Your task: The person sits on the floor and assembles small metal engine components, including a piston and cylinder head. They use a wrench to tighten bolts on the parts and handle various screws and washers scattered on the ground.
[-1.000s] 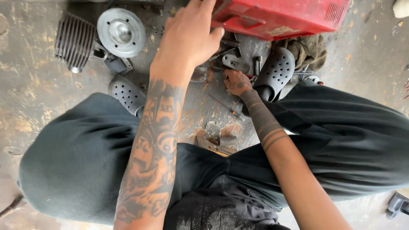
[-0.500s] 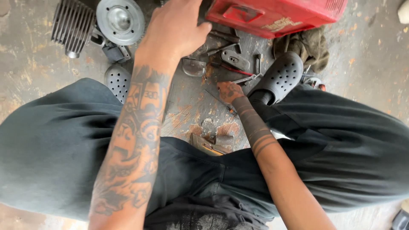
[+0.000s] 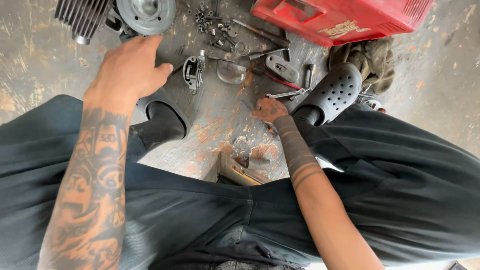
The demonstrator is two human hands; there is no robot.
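My left hand (image 3: pixel 129 67) spread flat, empty, hovering by small carburetor part (image 3: pixel 192 71). Right hand (image 3: pixel 269 109) fingering pliers (image 3: pixel 289 94), grip unclear. Bolts (image 3: pixel 210 22), finned cylinder (image 3: pixel 82 17) lie loose; nothing reassembled.

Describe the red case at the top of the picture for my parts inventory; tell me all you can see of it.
The red case looks like moulded plastic, with a recessed panel on its top face and ribbed vents at its right end. Only part shows; the frame's top edge cuts it off. It lies closed and slightly askew on the stained floor, scuffed and dirty. A brownish rag lies bunched against its lower edge. Neither hand touches it.
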